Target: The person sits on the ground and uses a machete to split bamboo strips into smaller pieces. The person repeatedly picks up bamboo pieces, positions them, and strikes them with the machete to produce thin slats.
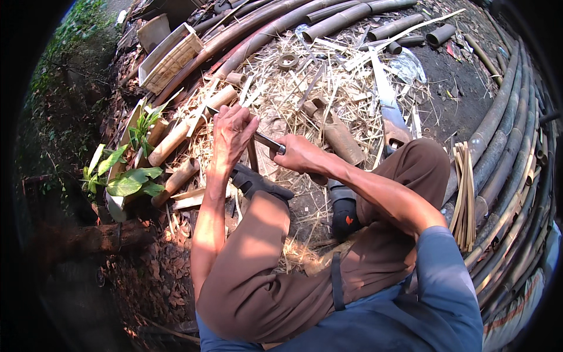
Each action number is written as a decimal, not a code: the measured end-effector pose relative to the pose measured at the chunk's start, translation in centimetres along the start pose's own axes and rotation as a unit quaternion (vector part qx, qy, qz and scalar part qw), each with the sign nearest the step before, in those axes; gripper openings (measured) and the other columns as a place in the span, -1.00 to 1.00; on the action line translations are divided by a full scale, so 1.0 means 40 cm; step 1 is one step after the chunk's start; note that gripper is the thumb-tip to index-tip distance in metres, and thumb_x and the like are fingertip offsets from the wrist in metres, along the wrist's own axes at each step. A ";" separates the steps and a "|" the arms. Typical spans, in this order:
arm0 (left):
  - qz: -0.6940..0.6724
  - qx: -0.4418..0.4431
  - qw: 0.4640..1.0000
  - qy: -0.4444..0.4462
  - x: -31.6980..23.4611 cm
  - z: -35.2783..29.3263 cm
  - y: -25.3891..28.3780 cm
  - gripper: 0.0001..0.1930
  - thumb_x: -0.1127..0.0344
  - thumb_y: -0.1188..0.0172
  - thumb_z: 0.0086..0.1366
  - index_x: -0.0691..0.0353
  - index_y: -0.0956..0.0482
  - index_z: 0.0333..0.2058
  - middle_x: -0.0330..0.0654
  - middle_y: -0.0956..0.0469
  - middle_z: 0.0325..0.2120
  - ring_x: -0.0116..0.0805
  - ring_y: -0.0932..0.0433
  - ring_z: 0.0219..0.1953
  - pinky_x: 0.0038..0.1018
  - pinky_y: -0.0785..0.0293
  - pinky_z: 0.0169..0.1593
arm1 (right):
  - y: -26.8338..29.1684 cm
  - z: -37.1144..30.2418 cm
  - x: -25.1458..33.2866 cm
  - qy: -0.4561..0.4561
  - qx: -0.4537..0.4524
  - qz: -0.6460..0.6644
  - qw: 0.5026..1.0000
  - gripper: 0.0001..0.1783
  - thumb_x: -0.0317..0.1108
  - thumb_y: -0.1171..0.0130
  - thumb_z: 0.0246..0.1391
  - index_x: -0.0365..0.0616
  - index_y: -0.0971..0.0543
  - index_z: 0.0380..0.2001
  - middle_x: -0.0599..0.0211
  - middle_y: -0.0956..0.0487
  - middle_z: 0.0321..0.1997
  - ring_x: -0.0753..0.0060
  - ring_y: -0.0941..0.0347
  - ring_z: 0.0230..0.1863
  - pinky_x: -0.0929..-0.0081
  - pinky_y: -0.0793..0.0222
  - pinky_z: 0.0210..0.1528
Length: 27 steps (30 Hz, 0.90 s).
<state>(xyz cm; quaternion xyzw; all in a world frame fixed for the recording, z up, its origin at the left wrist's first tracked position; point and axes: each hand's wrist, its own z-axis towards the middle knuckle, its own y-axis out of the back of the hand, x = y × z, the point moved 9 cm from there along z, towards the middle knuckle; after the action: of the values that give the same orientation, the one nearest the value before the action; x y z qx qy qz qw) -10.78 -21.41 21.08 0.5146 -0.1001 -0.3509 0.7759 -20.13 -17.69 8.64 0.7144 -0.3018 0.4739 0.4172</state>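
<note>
Head view. Knife (pixel 267 141) lies across the upright bamboo strip (pixel 253 155), a placement that suits splitting along the grain. Right hand (pixel 299 154) is closed around the knife handle. Left hand (pixel 231 132) rests on the blade's back with fingers loosely spread, apparently to press it down. The strip stands on the ground between the knees, just ahead of the dark shoes (pixel 258 182), which keeps it steady. It looks narrow, dark brown and straight; its top is hidden under the left hand. Cut strips (pixel 465 193) lie bundled at the right, and a saw (pixel 387 102) rests on the shavings.
</note>
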 end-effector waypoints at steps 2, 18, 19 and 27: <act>-0.043 -0.012 0.999 -0.011 0.027 0.009 -0.020 -0.79 0.37 -0.25 0.15 0.26 -0.40 -0.55 -0.15 -0.36 -0.58 -0.15 -0.35 -0.44 -0.27 -0.29 -0.31 | 0.003 0.024 -0.014 0.013 -0.009 -0.019 1.000 -0.79 -0.31 -0.13 0.01 -0.18 -0.58 -0.31 0.13 -0.54 -0.61 0.29 -0.49 -0.54 0.26 -0.39 -0.40; -0.130 -0.037 0.989 0.060 0.096 0.007 -0.018 -0.76 0.45 -0.22 0.13 0.31 -0.32 -0.58 -0.14 -0.28 -0.63 -0.22 -0.29 -0.50 -0.30 -0.27 -0.40 | -0.025 0.053 -0.006 -0.006 0.021 0.031 0.999 -0.79 -0.30 -0.10 0.01 -0.23 -0.55 -0.35 0.24 -0.47 -0.67 0.38 -0.40 -0.61 0.32 -0.32 -0.50; -0.129 -0.045 0.988 0.067 0.100 -0.001 -0.012 -0.76 0.45 -0.23 0.13 0.31 -0.32 -0.58 -0.14 -0.27 -0.62 -0.23 -0.27 -0.51 -0.30 -0.25 -0.40 | -0.036 0.054 -0.001 -0.021 0.045 0.051 0.997 -0.78 -0.30 -0.09 0.01 -0.24 -0.54 -0.35 0.22 -0.47 -0.68 0.34 -0.41 -0.62 0.29 -0.32 -0.51; -0.037 -0.064 0.995 0.061 0.074 -0.032 0.026 -0.78 0.34 -0.25 0.15 0.21 -0.40 -0.57 -0.23 -0.37 -0.58 -0.23 -0.30 -0.38 -0.29 -0.17 -0.23 | -0.041 0.043 0.023 -0.090 0.085 0.080 0.989 -0.77 -0.24 -0.10 0.02 -0.22 -0.50 -0.42 0.40 -0.38 -0.68 0.53 -0.24 -0.64 0.39 -0.20 -0.57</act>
<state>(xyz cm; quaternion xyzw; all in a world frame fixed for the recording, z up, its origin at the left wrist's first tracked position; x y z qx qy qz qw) -7.50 -22.16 20.81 0.4872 -0.0109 -0.3533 0.7986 -17.70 -18.49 8.64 0.7607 -0.3525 0.4634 0.2870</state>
